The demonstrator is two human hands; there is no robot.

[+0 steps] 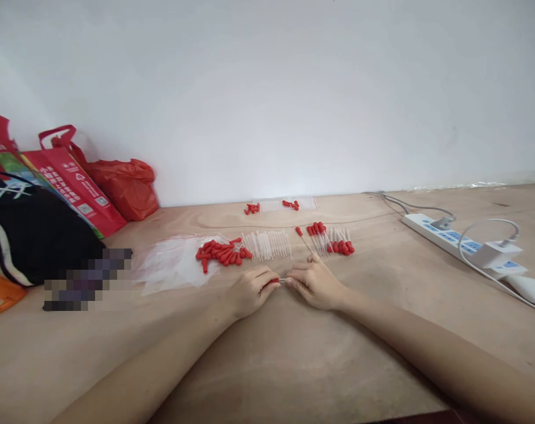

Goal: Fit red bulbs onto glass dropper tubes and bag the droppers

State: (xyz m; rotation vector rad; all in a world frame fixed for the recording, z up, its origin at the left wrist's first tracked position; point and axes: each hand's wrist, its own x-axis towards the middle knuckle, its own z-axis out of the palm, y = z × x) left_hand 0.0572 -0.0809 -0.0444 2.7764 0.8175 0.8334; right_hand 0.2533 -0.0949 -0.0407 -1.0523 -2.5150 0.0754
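Between my hands, thumb and fingers pinch a red rubber bulb [272, 281] in my left hand [255, 290] and a thin clear dropper tube [283, 281] in my right hand [315, 284]. The tube's end meets the bulb; how deep it sits is hidden by the fingers. Beyond my left hand lies a pile of loose red bulbs [223, 252] on clear plastic bags [170, 262]. A row of bare tubes [267, 244] lies in the middle. Past my right hand rest several droppers with red bulbs fitted [319, 232], their bulbs pointing both ways.
At the back are a clear bag of tubes [271, 204] and a few red bulbs [252, 208]. A white power strip [448, 238] with cables and a charger [492, 254] lies right. Red bags [126, 185] and a black bag [42, 235] stand left, near the wall.
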